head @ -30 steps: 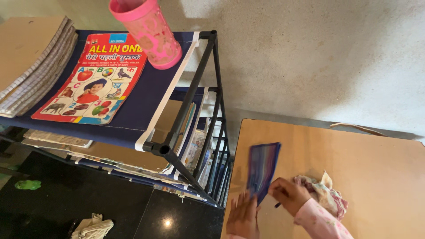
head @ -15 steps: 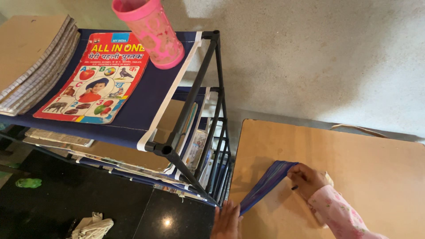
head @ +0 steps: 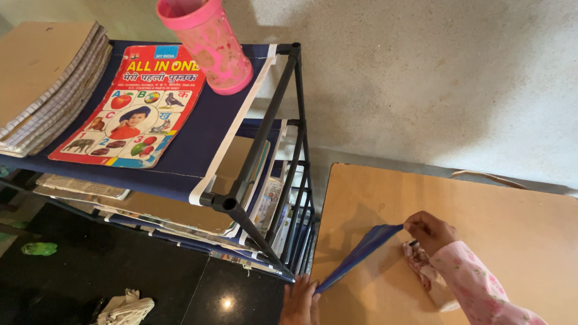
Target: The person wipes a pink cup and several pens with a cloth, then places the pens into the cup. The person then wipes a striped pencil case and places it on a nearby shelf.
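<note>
A thin blue book (head: 358,256) is held tilted over the left part of the wooden table (head: 481,204). My right hand (head: 428,231) pinches its upper corner. My left hand (head: 299,300) grips its lower corner at the table's front left edge. A crumpled floral cloth (head: 421,265) lies on the table just under my right wrist, partly hidden by my pink sleeve.
A black-framed rack (head: 265,144) with dark blue shelves stands left of the table. Its top shelf carries a colourful picture book (head: 129,108), a pink cup (head: 208,42) and stacked notebooks (head: 42,78). Lower shelves hold more books. A rag (head: 125,308) lies on the dark floor.
The blue book went from upright and facing me to nearly edge-on and lower. My right hand moved right with its top corner; my left hand slid left to the table's edge.
</note>
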